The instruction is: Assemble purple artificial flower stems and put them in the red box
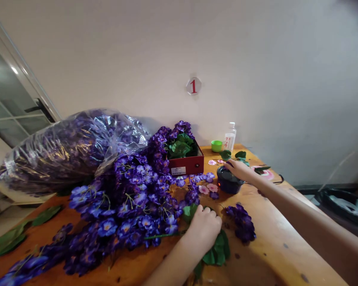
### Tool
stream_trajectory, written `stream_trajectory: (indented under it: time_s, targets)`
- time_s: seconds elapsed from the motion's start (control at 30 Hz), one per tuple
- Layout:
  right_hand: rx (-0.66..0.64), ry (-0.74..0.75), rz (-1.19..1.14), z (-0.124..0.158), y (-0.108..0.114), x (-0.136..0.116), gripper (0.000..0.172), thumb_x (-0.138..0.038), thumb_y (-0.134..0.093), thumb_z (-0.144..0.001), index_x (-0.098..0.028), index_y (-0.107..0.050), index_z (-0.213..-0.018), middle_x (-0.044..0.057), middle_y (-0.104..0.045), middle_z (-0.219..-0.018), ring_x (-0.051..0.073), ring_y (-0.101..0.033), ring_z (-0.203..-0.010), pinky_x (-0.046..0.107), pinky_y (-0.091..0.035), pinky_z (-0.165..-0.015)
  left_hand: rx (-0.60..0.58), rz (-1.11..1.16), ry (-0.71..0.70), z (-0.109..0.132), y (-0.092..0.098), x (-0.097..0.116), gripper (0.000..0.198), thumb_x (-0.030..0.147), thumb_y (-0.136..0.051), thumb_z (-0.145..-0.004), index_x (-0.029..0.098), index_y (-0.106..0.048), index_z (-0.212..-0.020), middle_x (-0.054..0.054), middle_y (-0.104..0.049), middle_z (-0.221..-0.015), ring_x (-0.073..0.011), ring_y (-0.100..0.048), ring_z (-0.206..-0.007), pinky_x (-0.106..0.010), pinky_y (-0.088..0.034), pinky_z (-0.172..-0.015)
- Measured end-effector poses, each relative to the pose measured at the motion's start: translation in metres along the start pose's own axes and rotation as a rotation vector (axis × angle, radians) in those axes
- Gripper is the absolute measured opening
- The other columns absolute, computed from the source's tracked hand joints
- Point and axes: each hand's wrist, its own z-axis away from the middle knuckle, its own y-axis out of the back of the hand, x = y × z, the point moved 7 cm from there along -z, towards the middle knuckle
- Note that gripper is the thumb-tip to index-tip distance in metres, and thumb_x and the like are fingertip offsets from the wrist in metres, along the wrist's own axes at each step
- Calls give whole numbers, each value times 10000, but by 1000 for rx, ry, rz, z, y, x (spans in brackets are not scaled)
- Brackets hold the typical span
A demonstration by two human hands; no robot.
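Loose purple artificial flowers lie in a big heap across the left of the wooden table. My left hand is curled over a green stem that runs from the heap, with green fabric leaves beneath it. My right hand reaches over a dark blue bowl, its fingers at the rim and close to several green leaves. What those fingers pinch, if anything, is hidden. A small purple flower cluster lies between my hands, and pink blossoms lie beside the bowl.
A clear plastic bag stuffed with purple flowers slumps at the left. At the back stand a red box holding leaves, a plastic bottle and a green cap. A black bin sits beyond the table's right edge.
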Motion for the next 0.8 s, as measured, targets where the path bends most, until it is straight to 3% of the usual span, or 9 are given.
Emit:
stream_trajectory:
  time_s: [0.17,0.53,0.8]
  targets:
    - [-2,-3,6,-1,0,1,330,-377,-356,-937,-159,-599,-887,134,-684,-824,232,-635,-742,282,-392,-623,-36,65,36,-2,-4,-4,207,278,-583,-841,112,-638,-952,-121,-667,-944,-268,-604,-941,-419,-419,-833]
    - [12,-4,-68,-1,-4,5,306,-369,-368,-925,-172,-585,-836,132,-677,-815,248,-633,-762,296,-388,-645,-65,54,11,0,-6,-4,142,210,-589,-811,114,-647,-898,-119,-664,-937,-266,-622,-928,-422,-449,-827]
    - [166,-25,-324,-2,11,6,203,-331,-510,-840,-202,-509,-682,67,-594,-663,207,-551,-646,293,-344,-598,81,55,158,1,32,-26,198,254,-447,-929,131,-580,-1008,-110,-692,-808,-263,-670,-790,-401,-480,-759]
